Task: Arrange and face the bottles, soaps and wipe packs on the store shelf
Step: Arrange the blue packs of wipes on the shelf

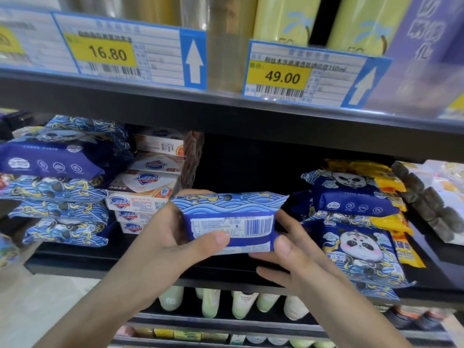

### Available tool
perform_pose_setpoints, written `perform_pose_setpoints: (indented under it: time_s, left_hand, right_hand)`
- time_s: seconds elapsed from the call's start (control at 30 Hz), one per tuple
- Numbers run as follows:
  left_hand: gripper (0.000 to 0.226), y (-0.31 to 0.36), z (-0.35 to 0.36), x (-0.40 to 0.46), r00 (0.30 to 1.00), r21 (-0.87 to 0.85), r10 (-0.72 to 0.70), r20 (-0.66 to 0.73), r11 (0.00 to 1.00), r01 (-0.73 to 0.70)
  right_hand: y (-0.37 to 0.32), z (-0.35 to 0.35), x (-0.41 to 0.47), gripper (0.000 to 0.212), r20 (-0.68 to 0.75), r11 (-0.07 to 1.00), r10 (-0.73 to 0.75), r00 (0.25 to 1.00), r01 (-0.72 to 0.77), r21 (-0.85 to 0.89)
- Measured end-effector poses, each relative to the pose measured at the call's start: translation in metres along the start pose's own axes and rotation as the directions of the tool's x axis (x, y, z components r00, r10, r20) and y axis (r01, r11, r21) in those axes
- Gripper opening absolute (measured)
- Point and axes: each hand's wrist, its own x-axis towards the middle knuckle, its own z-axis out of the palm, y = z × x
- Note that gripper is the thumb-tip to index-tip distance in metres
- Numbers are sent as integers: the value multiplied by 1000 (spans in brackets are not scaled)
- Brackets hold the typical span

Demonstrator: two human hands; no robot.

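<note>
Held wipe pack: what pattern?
Blue wave pattern with yellow accents on the wipe pack; white barcode label facing the camera. Head view.

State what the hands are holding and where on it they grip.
Both hands hold one blue wipe pack, barcode side toward the camera. The left hand grips its left end, thumb across the lower front; the right hand grips its lower right corner.

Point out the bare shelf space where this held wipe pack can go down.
One free patch: the dark middle shelf behind the blue wave-printed wipe pack that the left hand and right hand hold, bordered left by stacked white Safeguard soap boxes and right by blue panda wipe packs. Both ends are crowded.
</note>
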Motion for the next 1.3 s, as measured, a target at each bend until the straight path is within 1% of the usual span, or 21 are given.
perform_pose_setpoints:
  time_s: [0.1, 0.17, 0.2, 0.23, 0.33, 0.37, 0.4, 0.43, 0.47, 0.5, 0.67, 0.77, 0.83, 0.9, 0.93, 0.97, 1.03, 1.1, 1.13, 1.23, 1.3]
  left_hand:
    - [45, -5, -5, 1, 989, 112, 135, 56, 984, -140]
    - [48, -8, -7, 0, 979, 190, 200, 29, 961, -202]
    - [49, -10, -7, -1, 973, 230, 228, 19, 946, -226]
    - [50, -11, -6, -2, 970, 257, 243, 23, 936, -240]
    - [50, -17, -4, -5, 966, 272, 253, 51, 927, -257]
    - [49, -20, -4, -5, 966, 268, 253, 52, 928, -258]
    - [49, -22, -4, -6, 966, 270, 254, 50, 927, -258]
    - [51, -25, -4, -7, 965, 285, 257, 42, 923, -258]
    - [53, -26, -3, -7, 967, 302, 254, 32, 920, -252]
    - [55, -28, -3, -8, 969, 315, 245, 16, 919, -238]
    - [81, -39, -3, -1, 985, 315, 146, -96, 943, -109]
    - [66, -41, -2, 7, 985, 163, -14, -174, 986, 43]
    - [45, -38, -1, 11, 959, -33, -165, -228, 986, 162]
    - [22, -29, 0, 14, 923, -266, -305, -233, 933, 241]
    - [24, -21, 2, 19, 919, -334, -347, -188, 902, 273]
    - [29, -12, 5, 18, 918, -342, -372, -134, 887, 310]
    - [25, -5, 7, 11, 943, -238, -333, -12, 917, 320]
    - [40, -3, 8, 13, 938, -105, -346, 6, 933, 345]
    - [50, -2, 10, 11, 937, -87, -347, 38, 933, 349]
    - [70, -12, 9, 2, 964, -65, -255, 80, 963, 260]
    - [75, -17, 9, 5, 980, -47, -190, 58, 980, 193]
  right_hand:
    - [-2, 1, 2, 107, 36, 991, 108, 994, -110, 75]
    - [-4, 5, 1, 97, 19, 977, 117, 993, -118, 175]
    - [-6, 7, 4, 100, 8, 971, 127, 992, -126, 202]
    - [-10, 10, 3, 110, 46, 973, 97, 994, -105, 208]
    - [-11, 10, -2, 170, -5, 967, 79, 997, -76, 243]
    - [-10, 12, -3, 163, 15, 962, 59, 998, -61, 267]
    - [-7, 14, 1, 131, 46, 965, 57, 997, -67, 255]
    - [-7, 18, 4, 97, 17, 951, 55, 998, -58, 302]
    - [-7, 19, 10, 77, -27, 924, 131, 991, -112, 367]
    - [-5, 19, 5, 69, -54, 912, 149, 987, -116, 394]
    - [-2, 12, 8, 66, -171, 890, 113, 979, -23, 456]
    - [-7, 9, 4, 66, -179, 903, 47, 983, 35, 428]
    - [-10, 7, 2, 71, -153, 921, -3, 988, 62, 385]
    - [-10, 4, 0, 72, -144, 943, -52, 988, 96, 319]
    - [-9, 4, -1, 72, -139, 952, -80, 987, 117, 282]
    - [-9, 4, -2, 73, -133, 961, -103, 986, 133, 243]
    - [-8, 3, -3, 75, -113, 975, -135, 984, 152, 162]
    - [-5, 4, -3, 80, -88, 987, -142, 986, 147, 56]
    - [-4, 4, -4, 81, -77, 990, -140, 987, 139, -13]
    - [-4, 6, -5, 82, -73, 960, -124, 990, 101, -263]
    - [-9, 7, -6, 86, -98, 870, -142, 985, 77, -487]
